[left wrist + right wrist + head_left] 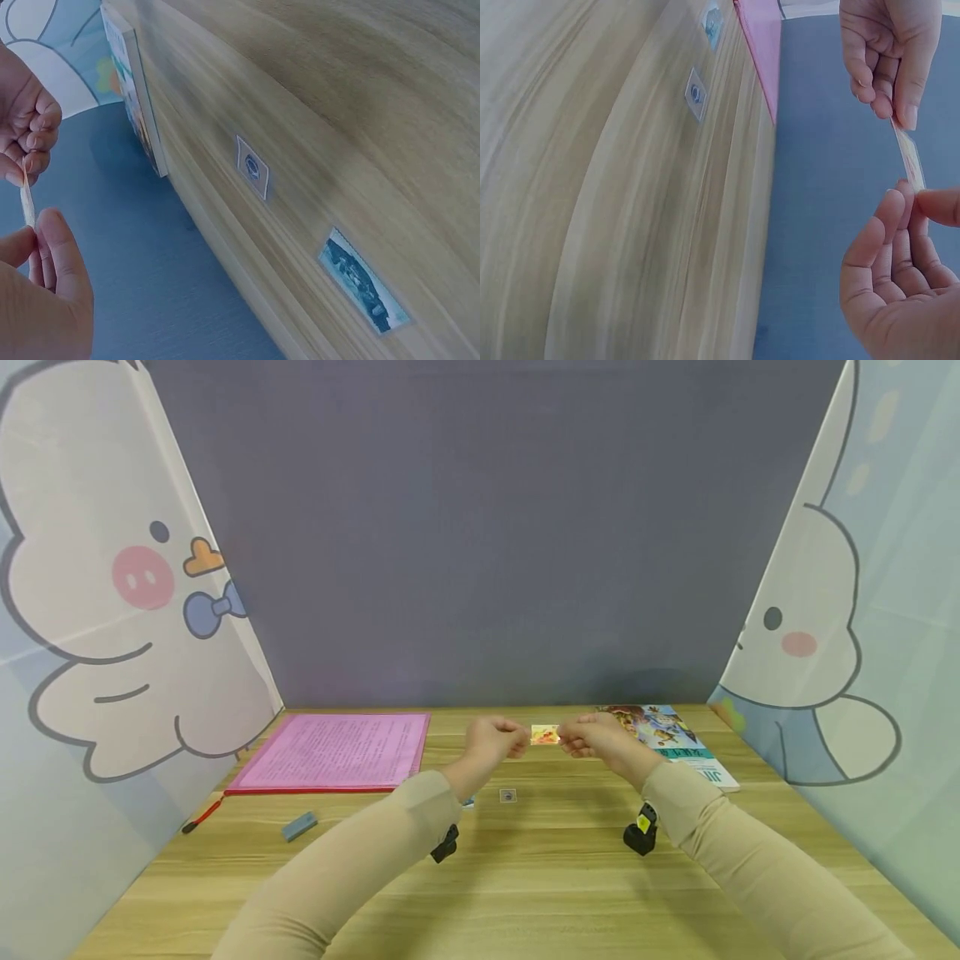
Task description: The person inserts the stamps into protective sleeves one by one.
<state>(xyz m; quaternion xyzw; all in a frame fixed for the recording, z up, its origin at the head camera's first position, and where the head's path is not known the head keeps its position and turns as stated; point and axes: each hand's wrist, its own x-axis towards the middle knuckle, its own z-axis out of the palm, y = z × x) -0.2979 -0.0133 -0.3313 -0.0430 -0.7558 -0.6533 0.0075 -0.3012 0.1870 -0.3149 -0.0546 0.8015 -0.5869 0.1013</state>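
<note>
In the head view, a small yellow-and-orange postage stamp (545,735) is stretched between both hands, raised above the table. My left hand (495,737) pinches its left edge between thumb and fingers, and my right hand (596,737) pinches the opposite edge. Both wrist views show this stamp (910,159) nearly edge-on. On the wood below lie a small pale stamp with a round dark motif (253,168) and a blue stamp (364,281). My left forearm hides most of the blue one in the head view.
A pink document pouch (330,752) with printed sheets lies at the back left, its red-and-black zip pull (202,817) hanging off a corner. Nearer me is a blue-grey eraser-like block (300,827). A colourful book (667,739) lies at the back right, partly behind my right hand.
</note>
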